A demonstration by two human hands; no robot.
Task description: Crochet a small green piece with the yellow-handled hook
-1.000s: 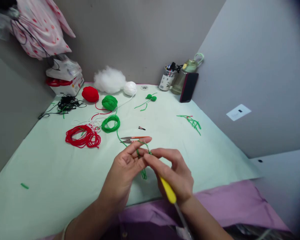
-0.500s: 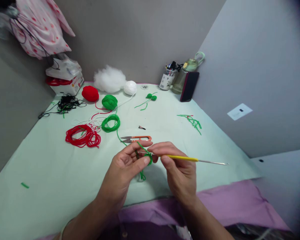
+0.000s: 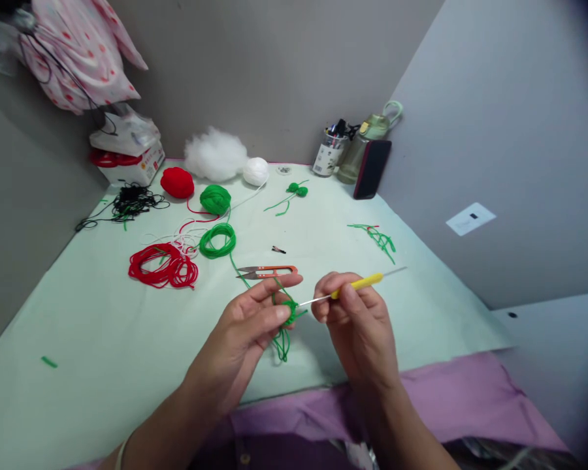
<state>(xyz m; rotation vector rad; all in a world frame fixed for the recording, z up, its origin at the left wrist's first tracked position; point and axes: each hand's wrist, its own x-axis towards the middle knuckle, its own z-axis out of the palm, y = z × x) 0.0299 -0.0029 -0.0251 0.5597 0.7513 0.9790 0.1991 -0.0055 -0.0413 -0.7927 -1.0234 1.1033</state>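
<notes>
Between the thumb and fingers of my left hand (image 3: 247, 320) is pinched a small green crochet piece (image 3: 291, 313), with a loop of yarn hanging under it. Green yarn runs from the piece over my raised left index finger and back toward a green yarn coil (image 3: 217, 240). My right hand (image 3: 360, 320) grips a crochet hook (image 3: 365, 282) by its yellow handle. The hook's thin metal tip reaches left to the edge of the piece; whether it sits inside a stitch is too small to tell. Orange thread snips (image 3: 269, 271) lie just beyond my left fingers.
Behind are a green yarn ball (image 3: 215, 200), a red ball (image 3: 177, 183), a white ball (image 3: 255, 172) and white stuffing (image 3: 215, 155). Red yarn (image 3: 163, 266) lies left. A phone (image 3: 372, 170) leans on a bottle (image 3: 353, 156) at back right. Green scraps (image 3: 379, 240) lie right.
My right hand has moved a little to the right, away from my left fingers. The hook has drawn back and now tilts, its handle end higher. My left hand keeps its pinch.
</notes>
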